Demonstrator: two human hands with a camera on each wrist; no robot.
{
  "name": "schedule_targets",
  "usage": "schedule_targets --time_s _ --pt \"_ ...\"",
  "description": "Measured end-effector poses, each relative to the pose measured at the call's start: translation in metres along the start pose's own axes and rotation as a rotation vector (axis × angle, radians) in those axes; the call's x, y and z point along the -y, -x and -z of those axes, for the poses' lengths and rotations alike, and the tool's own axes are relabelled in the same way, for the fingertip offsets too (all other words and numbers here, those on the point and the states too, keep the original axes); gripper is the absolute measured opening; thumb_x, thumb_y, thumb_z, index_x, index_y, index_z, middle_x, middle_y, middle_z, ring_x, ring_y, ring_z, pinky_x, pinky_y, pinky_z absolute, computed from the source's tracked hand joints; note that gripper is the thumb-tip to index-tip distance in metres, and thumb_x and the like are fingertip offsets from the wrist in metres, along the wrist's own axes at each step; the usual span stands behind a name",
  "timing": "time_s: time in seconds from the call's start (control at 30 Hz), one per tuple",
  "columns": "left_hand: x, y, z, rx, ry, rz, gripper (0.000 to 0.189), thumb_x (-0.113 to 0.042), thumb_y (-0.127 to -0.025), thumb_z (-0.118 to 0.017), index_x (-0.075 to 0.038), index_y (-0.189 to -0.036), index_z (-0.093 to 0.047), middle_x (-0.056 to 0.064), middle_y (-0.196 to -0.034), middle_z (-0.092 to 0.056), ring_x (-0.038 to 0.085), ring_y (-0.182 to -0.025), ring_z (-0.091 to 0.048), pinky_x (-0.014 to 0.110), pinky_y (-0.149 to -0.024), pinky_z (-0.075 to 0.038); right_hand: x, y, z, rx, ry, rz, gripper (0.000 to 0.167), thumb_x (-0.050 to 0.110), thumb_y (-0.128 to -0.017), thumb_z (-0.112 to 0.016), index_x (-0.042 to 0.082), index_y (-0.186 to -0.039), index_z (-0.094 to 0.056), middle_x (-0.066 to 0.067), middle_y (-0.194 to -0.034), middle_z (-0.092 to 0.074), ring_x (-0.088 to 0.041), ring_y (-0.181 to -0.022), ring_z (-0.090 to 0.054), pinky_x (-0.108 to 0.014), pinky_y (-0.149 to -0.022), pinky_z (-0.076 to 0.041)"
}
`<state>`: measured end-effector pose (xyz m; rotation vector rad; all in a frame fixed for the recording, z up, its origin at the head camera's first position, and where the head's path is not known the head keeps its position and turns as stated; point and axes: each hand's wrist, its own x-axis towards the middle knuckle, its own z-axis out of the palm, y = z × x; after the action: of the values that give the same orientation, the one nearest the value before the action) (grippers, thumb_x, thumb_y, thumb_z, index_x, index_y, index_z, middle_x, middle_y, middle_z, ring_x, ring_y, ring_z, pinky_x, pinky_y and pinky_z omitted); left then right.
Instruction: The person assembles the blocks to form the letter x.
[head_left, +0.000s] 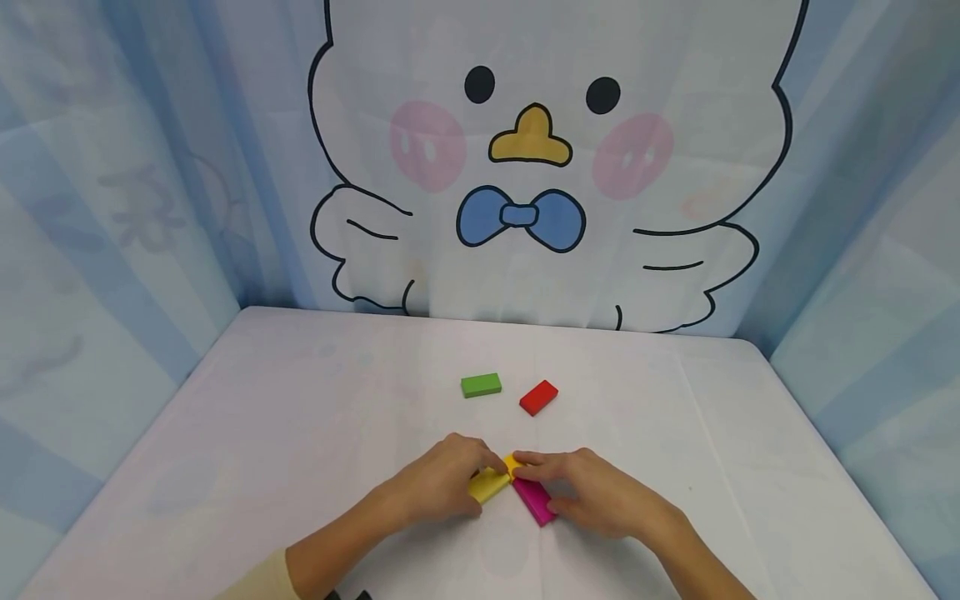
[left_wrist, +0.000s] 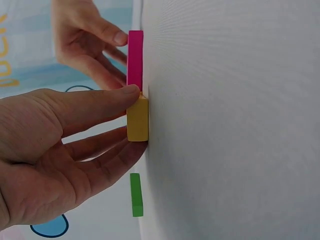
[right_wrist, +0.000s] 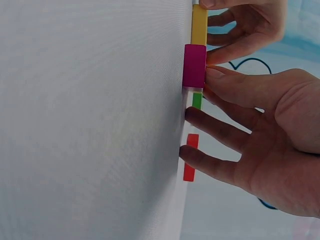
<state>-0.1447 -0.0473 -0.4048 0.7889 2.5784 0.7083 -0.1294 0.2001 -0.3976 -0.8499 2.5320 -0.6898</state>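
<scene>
"What's closest to the head camera?"

"A beige sleeve point(head_left: 262, 579) at the lower left, and beyond it the left hand point(head_left: 444, 475). Thumb and fingers pinch a yellow block point(head_left: 489, 485) on the white-covered bench point(head_left: 300, 400)."

"And the right hand point(head_left: 600, 492)?"

"Partly closed round a magenta block point(head_left: 535, 503), thumb by its near end. Its index finger reaches an amber block point(head_left: 512, 462), mostly hidden. Yellow and magenta slant together, their far ends meeting beside the amber."

"Further off?"

"A green block point(head_left: 481, 386) and, right of it, a red block point(head_left: 538, 398), apart from each other. Behind hangs a curtain point(head_left: 525, 283) printed with a cartoon bird in a blue bow tie."

"Left wrist view: any writing?"

"Yellow lettering point(left_wrist: 7, 75), sideways and cut by the edge; I can't read the whole word. The thumb sits on the yellow block's top corner, fingers at the other end."

"Right wrist?"

"The thumb touches the magenta block's edge; two other fingers spread away from it, tips down at the bench."
</scene>
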Motion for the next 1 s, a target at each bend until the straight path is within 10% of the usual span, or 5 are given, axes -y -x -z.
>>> schedule_targets --time_s 1.0 --pt "-0.0006 0.0013 -0.0007 0.006 0.013 0.007 0.046 -0.009 -0.082 -0.088 -0.014 -0.126 -0.075 -0.005 -0.125 -0.073 0.016 -0.119 -0.059 0.031 -0.102 -0.055 0.0010 -0.0023 -0.0005 0.002 -0.003 -0.009 0.053 0.000 -0.094 -0.070 0.020 -0.144 -0.065 0.007 -0.158 -0.052 -0.028 -0.144 -0.053 -0.050 -0.111 -0.049"
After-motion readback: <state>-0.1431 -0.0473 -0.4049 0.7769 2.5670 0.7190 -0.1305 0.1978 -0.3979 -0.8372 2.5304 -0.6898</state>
